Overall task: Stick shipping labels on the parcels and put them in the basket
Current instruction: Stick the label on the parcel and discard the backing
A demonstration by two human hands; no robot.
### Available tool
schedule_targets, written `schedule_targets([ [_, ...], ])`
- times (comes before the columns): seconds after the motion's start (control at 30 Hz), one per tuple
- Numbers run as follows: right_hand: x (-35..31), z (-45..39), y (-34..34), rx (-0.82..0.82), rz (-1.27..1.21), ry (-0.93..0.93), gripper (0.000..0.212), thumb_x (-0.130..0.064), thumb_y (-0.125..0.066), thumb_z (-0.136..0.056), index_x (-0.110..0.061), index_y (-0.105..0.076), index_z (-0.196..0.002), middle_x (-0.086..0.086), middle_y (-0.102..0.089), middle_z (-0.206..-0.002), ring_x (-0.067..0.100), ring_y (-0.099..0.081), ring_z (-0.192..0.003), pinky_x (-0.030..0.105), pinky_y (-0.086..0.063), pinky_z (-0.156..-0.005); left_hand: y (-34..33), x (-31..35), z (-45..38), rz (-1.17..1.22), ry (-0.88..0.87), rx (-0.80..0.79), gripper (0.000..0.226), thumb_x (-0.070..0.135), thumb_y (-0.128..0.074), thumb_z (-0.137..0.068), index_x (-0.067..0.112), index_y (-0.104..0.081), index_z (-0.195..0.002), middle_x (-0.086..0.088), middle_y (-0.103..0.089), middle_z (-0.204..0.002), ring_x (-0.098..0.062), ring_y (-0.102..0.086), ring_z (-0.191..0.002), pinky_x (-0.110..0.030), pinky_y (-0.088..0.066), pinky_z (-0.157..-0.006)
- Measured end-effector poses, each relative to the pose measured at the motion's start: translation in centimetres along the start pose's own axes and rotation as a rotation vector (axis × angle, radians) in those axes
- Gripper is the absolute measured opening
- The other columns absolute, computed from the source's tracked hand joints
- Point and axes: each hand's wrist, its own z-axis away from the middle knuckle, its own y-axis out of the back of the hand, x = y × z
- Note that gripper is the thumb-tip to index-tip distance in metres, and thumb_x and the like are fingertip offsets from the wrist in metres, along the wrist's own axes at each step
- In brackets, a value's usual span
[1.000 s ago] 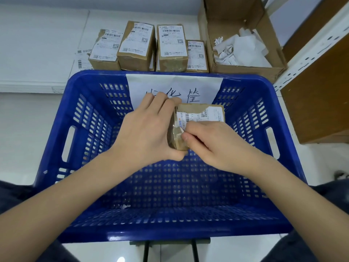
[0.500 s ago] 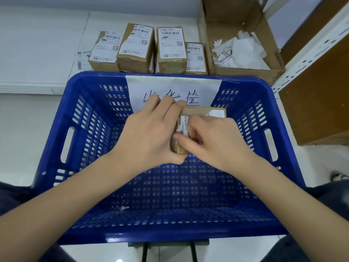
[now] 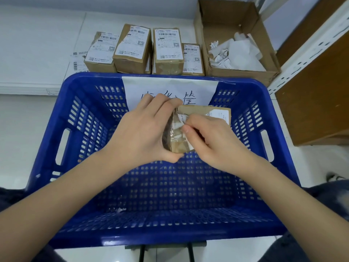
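Evidently steadying it for labelling, the left hand (image 3: 145, 133) grips a small parcel (image 3: 200, 127) above the far end of the blue basket (image 3: 79, 133), while the right hand (image 3: 211, 140) pinches the label (image 3: 180, 127) down along its edge.

Both forearms are bare right up to the near edge of view, no sleeve, watch, ring or band on either. The left hand (image 3: 145, 133) and right hand (image 3: 213, 140) are ungloved, with short, plain nails. Below and outside each forearm sits dark blue-grey cloth, faded denim by the look, over the person's legs.
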Motion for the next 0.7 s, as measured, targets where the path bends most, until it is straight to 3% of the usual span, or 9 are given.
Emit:
schedule_targets([
  [0.13, -0.5, 0.3, 0.6, 0.076, -0.143, -0.059, 0.027, -0.028, -0.035, -0.096, -0.012, -0.043, -0.075, -0.009, -0.040, -0.059, 0.009, -0.039, -0.055, 0.019, -0.032, -0.050, 0.5, -0.7, -0.1, 0.104, 0.044, 0.018, 0.095, 0.065, -0.063, -0.054, 0.006, -0.051, -0.127, -0.005, -0.057, -0.110, -0.022, -0.055, -0.096, -0.043, -0.054, -0.075],
  [0.23, -0.4, 0.2, 1.6, 0.109, -0.168, -0.105, 0.029, -0.030, -0.038, -0.097, -0.015, -0.045, -0.073, -0.012, -0.040, -0.059, 0.006, -0.042, -0.055, 0.014, -0.032, -0.051, 1.2, -1.0, -0.3, 0.071, 0.044, 0.036, 0.096, 0.066, -0.062, -0.055, 0.006, -0.049, -0.128, -0.006, -0.056, -0.112, -0.021, -0.053, -0.099, -0.038, -0.051, -0.079],
  [0.37, -0.3, 0.0, 1.8, -0.009, -0.076, -0.229, 0.029, -0.044, -0.031, -0.095, -0.035, -0.036, -0.068, -0.015, -0.042, -0.056, 0.003, -0.047, -0.059, 0.021, -0.030, -0.054, 1.3, -0.7, -0.5, -0.017, 0.033, 0.013, 0.096, 0.067, -0.058, -0.055, 0.003, -0.050, -0.126, -0.009, -0.057, -0.110, -0.025, -0.053, -0.096, -0.040, -0.055, -0.068],
  [0.5, -0.9, 0.2, 1.5, -0.028, -0.140, -0.279, 0.047, -0.058, -0.020, -0.086, -0.022, -0.047, -0.073, -0.006, -0.050, -0.060, 0.012, -0.049, -0.061, 0.034, -0.040, -0.060, 1.2, -0.5, -0.4, -0.059, 0.036, -0.015, 0.091, 0.062, -0.058, -0.055, 0.003, -0.051, -0.124, -0.010, -0.057, -0.107, -0.021, -0.045, -0.095, -0.039, -0.053, -0.050],
  [0.7, -1.5, 0.0, 0.8, 0.067, 0.077, -0.237, 0.048, -0.069, -0.042, -0.072, -0.025, -0.045, -0.089, -0.018, -0.049, -0.068, 0.000, -0.049, -0.062, 0.030, -0.047, -0.059, 1.0, 0.1, -0.4, -0.062, 0.076, -0.023, 0.090, 0.061, -0.051, -0.053, 0.001, -0.054, -0.121, -0.011, -0.058, -0.105, -0.020, -0.043, -0.093, -0.027, -0.044, -0.047],
])
